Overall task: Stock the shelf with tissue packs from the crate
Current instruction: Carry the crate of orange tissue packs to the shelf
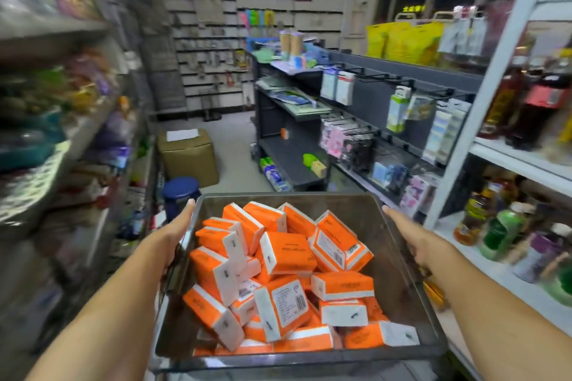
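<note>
A dark, see-through crate [365, 204] fills the lower middle of the view, carried out in front of the person in a shop aisle. Inside it lies a loose heap of orange and white tissue packs [288, 275], tumbled at all angles, some flat, some on end, piled higher toward the crate's left side. One pack near the middle of the heap reads "COTTON TISSUE" upside down; several others show white labels with barcodes and small print too fine to read.

The left hand [173, 235] grips the crate's left wall, thumb stretched along the rim, fingers wrapped under and out of sight. The right hand [414, 241] clasps the crate's right wall the same way, thumb on top of the rim, fingers hidden behind it. Both forearms reach forward, straight and roughly level.

Right of the crate stands a white shelf [495, 275] holding bottles [498, 232] of dark and green liquid. Beyond the crate's far-left corner a blue stool [181, 190] stands, and past it a brown cardboard box [188, 155] on the floor. Left of the crate, shelves of goods are blurred.
</note>
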`<move>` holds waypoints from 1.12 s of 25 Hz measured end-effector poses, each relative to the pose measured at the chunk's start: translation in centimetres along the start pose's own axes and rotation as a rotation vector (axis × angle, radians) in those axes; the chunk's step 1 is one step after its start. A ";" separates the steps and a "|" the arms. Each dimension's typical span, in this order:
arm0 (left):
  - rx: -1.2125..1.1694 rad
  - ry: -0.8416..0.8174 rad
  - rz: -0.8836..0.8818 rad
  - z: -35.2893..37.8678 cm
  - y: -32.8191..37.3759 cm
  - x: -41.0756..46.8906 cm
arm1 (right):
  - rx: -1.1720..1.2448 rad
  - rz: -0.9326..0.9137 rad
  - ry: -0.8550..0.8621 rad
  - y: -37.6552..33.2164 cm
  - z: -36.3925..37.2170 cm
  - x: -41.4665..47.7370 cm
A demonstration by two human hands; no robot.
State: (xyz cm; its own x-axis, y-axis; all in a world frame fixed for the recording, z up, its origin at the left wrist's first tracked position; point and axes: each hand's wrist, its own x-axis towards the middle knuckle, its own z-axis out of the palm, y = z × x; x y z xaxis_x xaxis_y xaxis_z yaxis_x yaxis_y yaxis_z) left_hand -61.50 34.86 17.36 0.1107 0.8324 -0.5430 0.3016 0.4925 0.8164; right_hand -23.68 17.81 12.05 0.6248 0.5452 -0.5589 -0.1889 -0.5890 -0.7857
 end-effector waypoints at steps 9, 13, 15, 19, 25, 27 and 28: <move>-0.043 0.134 -0.096 -4.0 1.8 6.5 | -0.127 0.018 -0.138 -4.4 7.6 16.6; -0.088 0.191 -0.108 -4.1 3.9 11.7 | -0.174 0.006 -0.245 -11.3 12.0 15.6; -0.123 0.242 -0.119 -3.7 5.6 14.1 | -0.225 -0.027 -0.286 -14.7 13.4 15.4; -0.168 0.300 -0.109 -2.7 8.5 18.2 | -0.184 -0.099 -0.317 -19.9 15.8 20.1; -0.286 0.365 -0.098 -2.5 12.3 23.2 | -0.177 -0.151 -0.363 -24.6 19.8 33.1; -0.285 0.417 -0.094 -2.9 13.9 25.1 | -0.168 -0.148 -0.370 -26.7 20.7 33.8; -0.269 0.438 -0.097 -3.2 14.5 26.4 | -0.162 -0.138 -0.367 -27.6 21.3 34.2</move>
State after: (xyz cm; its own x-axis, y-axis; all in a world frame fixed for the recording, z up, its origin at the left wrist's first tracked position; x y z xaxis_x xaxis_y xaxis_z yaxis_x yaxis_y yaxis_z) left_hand -57.27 64.78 15.52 -0.3294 0.7798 -0.5324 0.0303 0.5723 0.8195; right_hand -13.26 65.43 8.97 0.3190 0.7844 -0.5319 0.0176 -0.5660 -0.8242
